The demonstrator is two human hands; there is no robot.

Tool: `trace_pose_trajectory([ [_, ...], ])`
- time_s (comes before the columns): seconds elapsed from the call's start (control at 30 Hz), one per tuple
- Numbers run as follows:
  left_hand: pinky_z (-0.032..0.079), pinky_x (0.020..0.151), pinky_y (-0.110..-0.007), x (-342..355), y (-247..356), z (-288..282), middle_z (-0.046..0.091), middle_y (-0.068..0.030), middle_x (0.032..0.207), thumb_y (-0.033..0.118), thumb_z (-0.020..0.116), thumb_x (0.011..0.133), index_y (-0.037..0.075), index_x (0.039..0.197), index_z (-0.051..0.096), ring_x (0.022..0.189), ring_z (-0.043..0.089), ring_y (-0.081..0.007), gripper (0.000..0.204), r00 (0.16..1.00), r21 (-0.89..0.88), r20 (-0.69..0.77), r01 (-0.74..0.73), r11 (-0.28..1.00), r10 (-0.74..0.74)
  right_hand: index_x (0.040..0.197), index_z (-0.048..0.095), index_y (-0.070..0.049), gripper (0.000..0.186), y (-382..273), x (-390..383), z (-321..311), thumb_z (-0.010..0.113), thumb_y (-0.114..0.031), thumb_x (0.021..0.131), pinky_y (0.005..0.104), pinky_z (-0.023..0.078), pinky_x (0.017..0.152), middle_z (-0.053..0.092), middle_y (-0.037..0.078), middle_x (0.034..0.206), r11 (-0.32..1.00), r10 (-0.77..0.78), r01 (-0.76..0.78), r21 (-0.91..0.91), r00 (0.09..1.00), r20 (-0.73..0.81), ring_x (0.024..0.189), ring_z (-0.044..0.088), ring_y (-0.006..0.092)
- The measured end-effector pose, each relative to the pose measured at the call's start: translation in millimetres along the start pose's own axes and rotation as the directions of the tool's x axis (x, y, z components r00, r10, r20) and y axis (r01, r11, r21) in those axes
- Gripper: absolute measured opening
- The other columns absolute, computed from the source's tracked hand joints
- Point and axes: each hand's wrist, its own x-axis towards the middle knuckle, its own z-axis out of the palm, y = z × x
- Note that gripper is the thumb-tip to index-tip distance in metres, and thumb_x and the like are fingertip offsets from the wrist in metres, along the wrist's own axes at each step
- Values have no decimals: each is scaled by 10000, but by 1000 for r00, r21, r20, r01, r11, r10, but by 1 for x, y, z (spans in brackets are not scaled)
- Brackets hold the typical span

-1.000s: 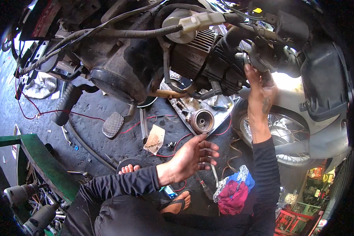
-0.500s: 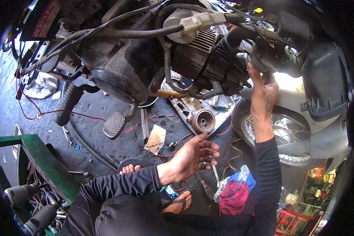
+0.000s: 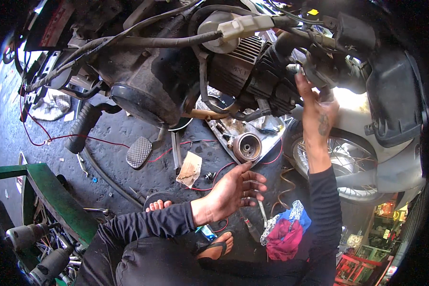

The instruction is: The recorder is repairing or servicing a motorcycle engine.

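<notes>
My right hand (image 3: 317, 112) reaches up to the motorcycle engine (image 3: 238, 71), beside its finned cylinder. The thumb is raised against a small light metal fitting (image 3: 293, 68) next to a dark rubber duct (image 3: 319, 71). Behind the duct the other fingers curl partly out of sight, so what they grip cannot be made out. My left hand (image 3: 231, 190) hangs open and holds nothing, its fingers spread. Just above its fingertips, in the picture, a round brown metal drum part (image 3: 247, 147) lies on a pale panel with small loose parts.
A spoked wheel (image 3: 352, 162) stands at right. On the floor lie a maroon cloth (image 3: 285, 238), a piece of cardboard (image 3: 189, 169), a screwdriver (image 3: 250, 229) and a red wire (image 3: 88, 138). At left is a green metal frame (image 3: 57, 195) with power tools (image 3: 28, 236). A white connector (image 3: 245, 26) crosses above the engine.
The right thumb has shifted slightly down and left at the fitting, and the wrist has turned a little. My left hand stays nearly where it was.
</notes>
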Motion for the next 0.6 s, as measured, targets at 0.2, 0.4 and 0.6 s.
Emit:
trace_pose_trajectory([
  [0.2,431,756,-313,1,-2,1,605,-50,964,510,361,936,71,1045,557,854,580,-176,493,1000,-11,11,11,1000,-11,984,654,-15,245,7,2,-2,749,-140,796,223,450,768,656,29,901,1000,-20,20,18,1000,-11,808,580,82],
  [0.4,430,756,-315,2,-4,-1,605,-48,967,507,354,938,75,1046,560,855,579,-176,491,1000,-3,4,11,1000,-11,996,650,-15,257,5,0,1,752,-133,792,224,457,766,659,27,883,992,-27,27,126,1000,-4,795,587,84],
  [0.6,425,770,-320,3,-8,1,605,-45,970,504,346,942,75,1049,563,862,577,-175,492,999,7,18,39,999,-39,997,644,-11,270,-5,-3,0,759,-129,783,221,452,767,665,28,885,995,-20,18,100,1000,20,800,590,83],
])
